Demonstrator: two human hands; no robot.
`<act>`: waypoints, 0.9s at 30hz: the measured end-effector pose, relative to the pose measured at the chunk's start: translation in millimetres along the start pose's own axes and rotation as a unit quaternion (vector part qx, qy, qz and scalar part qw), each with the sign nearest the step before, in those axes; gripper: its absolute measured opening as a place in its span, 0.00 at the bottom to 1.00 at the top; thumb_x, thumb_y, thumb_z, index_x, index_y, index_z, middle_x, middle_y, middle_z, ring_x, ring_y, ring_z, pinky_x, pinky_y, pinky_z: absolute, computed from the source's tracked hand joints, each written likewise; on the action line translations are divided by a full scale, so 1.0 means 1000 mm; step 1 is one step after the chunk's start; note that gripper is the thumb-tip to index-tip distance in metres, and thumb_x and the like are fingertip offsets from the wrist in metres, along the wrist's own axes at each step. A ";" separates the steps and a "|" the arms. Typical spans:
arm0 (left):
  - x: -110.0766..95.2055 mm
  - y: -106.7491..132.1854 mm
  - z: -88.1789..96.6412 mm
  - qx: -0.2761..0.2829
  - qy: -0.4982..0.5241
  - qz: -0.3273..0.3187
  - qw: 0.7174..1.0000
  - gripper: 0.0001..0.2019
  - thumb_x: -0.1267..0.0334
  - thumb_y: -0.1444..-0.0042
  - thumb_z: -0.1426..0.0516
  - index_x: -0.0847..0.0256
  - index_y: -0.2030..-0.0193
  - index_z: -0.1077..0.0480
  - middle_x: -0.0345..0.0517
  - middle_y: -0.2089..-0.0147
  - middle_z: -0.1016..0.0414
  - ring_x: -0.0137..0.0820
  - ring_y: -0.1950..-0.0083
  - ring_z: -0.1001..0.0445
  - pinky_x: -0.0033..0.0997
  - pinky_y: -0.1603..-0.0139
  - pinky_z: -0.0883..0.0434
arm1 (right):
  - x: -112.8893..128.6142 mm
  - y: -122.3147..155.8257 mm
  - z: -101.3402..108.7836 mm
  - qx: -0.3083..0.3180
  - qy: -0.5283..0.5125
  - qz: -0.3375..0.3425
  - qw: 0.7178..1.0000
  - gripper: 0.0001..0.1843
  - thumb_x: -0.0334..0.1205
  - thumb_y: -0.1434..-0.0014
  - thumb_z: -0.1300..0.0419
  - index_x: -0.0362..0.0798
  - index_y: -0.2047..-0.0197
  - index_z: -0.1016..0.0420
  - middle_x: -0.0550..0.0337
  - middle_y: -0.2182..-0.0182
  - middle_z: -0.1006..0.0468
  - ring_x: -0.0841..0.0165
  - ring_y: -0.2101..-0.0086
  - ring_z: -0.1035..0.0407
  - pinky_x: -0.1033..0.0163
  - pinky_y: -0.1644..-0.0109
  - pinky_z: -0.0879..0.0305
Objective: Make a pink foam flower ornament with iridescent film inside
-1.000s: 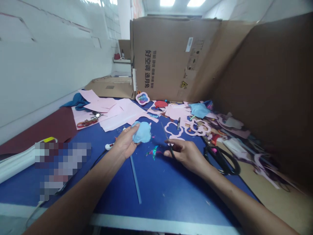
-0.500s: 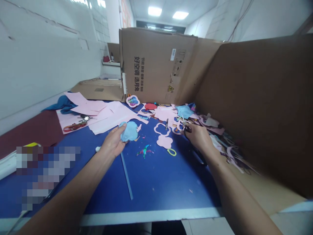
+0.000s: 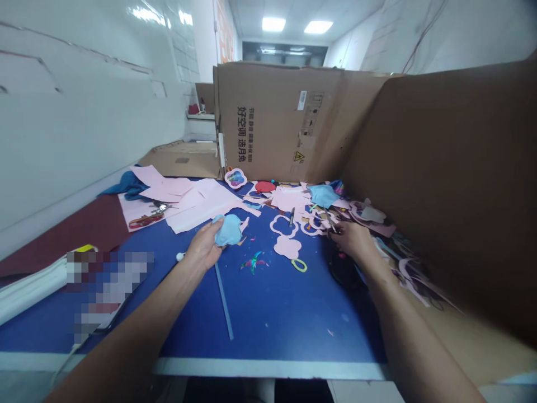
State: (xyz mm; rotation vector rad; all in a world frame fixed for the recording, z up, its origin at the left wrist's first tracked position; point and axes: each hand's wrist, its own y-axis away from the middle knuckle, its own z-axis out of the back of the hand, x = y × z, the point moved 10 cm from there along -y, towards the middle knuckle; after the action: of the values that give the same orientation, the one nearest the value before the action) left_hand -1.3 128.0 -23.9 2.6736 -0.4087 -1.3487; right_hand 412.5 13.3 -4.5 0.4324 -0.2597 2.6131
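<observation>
My left hand (image 3: 205, 244) pinches a light-blue, flower-shaped piece of cloth (image 3: 229, 230) between thumb and fingers, above the blue table. My right hand (image 3: 352, 239) is closed around a pair of scissors (image 3: 331, 223), whose blades point away to the far left; the handles are mostly hidden by the fingers. Under the right wrist lies a dark object (image 3: 344, 271) that I cannot make out. Between the hands rest a pink flower-shaped cutout (image 3: 287, 247), a pink flower-shaped ring (image 3: 273, 225) and a yellow-green loop (image 3: 299, 265).
Cardboard walls (image 3: 268, 123) stand behind and to the right. Pink sheets (image 3: 201, 204) and keys (image 3: 161, 207) lie at the left back, scraps (image 3: 405, 268) at the right. A blue strip (image 3: 224, 302), shiny scraps (image 3: 254, 262) and a blurred power strip (image 3: 113, 291) are nearer.
The whole view has shifted slightly right and down. My right hand has moved a little nearer with the scissors, away from the pink rings. My left hand keeps its hold on the cloth.
</observation>
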 end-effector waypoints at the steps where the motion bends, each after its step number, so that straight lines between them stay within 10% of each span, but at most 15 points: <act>1: 0.000 0.000 0.000 0.002 0.001 0.000 1.000 0.02 0.74 0.34 0.38 0.68 0.57 0.23 0.49 0.65 0.16 0.29 0.72 0.19 0.26 0.69 0.21 | 0.001 -0.001 0.000 -0.004 0.033 0.010 0.999 0.13 0.37 0.34 0.38 0.45 0.52 0.14 0.48 0.69 0.14 0.60 0.71 0.21 0.61 0.64 0.35; 12: 0.001 0.007 -0.010 0.033 0.001 0.015 0.999 0.02 0.72 0.33 0.38 0.69 0.57 0.22 0.53 0.61 0.15 0.32 0.68 0.17 0.28 0.65 0.19 | 0.012 0.012 0.005 -0.032 0.146 -0.016 0.989 0.16 0.33 0.33 0.42 0.40 0.53 0.12 0.31 0.53 0.16 0.48 0.55 0.18 0.56 0.58 0.32; 17: 0.003 0.020 -0.032 0.068 0.010 0.042 0.997 0.06 0.71 0.30 0.41 0.68 0.57 0.21 0.50 0.65 0.16 0.30 0.69 0.18 0.26 0.66 0.20 | 0.074 0.033 0.030 -0.078 -0.111 0.083 0.987 0.17 0.40 0.34 0.37 0.49 0.45 0.14 0.46 0.53 0.14 0.55 0.55 0.20 0.55 0.50 0.29; 22: 0.011 0.036 -0.057 0.074 0.015 0.063 0.995 0.07 0.69 0.30 0.40 0.68 0.57 0.20 0.53 0.61 0.15 0.34 0.64 0.16 0.31 0.60 0.18 | 0.166 0.071 -0.018 0.164 -0.514 0.100 0.836 0.33 0.54 0.47 0.24 0.47 0.42 0.20 0.55 0.58 0.16 0.62 0.62 0.23 0.58 0.58 0.27; 27: 0.021 0.050 -0.074 0.088 0.013 0.050 0.995 0.04 0.70 0.34 0.36 0.64 0.62 0.20 0.49 0.63 0.15 0.34 0.60 0.15 0.31 0.52 0.17 | 0.198 0.093 -0.061 0.234 -0.649 0.001 0.724 0.41 0.55 0.60 0.16 0.49 0.47 0.24 0.64 0.67 0.20 0.70 0.70 0.29 0.64 0.65 0.35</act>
State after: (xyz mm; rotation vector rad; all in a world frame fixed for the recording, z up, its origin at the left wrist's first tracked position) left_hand 60.7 73.3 14.9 2.7619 -0.6799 -1.3058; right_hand 186.5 32.0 -2.2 2.3686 -0.0007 1.8351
